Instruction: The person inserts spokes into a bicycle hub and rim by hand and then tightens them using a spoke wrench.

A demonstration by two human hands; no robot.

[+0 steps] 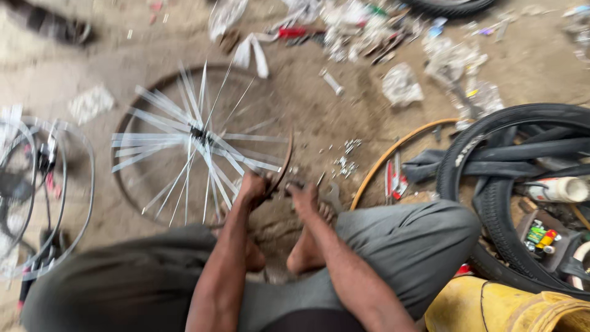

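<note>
The spoked wheel (196,138) is held tilted on the floor, its near right rim clenched in the left hand (253,187), while the right hand (304,197), just right of it, is closed on a small tool not clearly seen.

Soft, even daylight falls across the dirt floor (344,117), flat and without hard shadows or glare. Motion blur smears the whole frame: the spokes of the bicycle wheel (196,138) streak into pale white fans, and scattered litter at the top edge dissolves into bright smudges. Both hands, left hand (253,187) and right hand (304,197), are soft-edged. The black tyre (491,141) at right reads slightly sharper.
</note>
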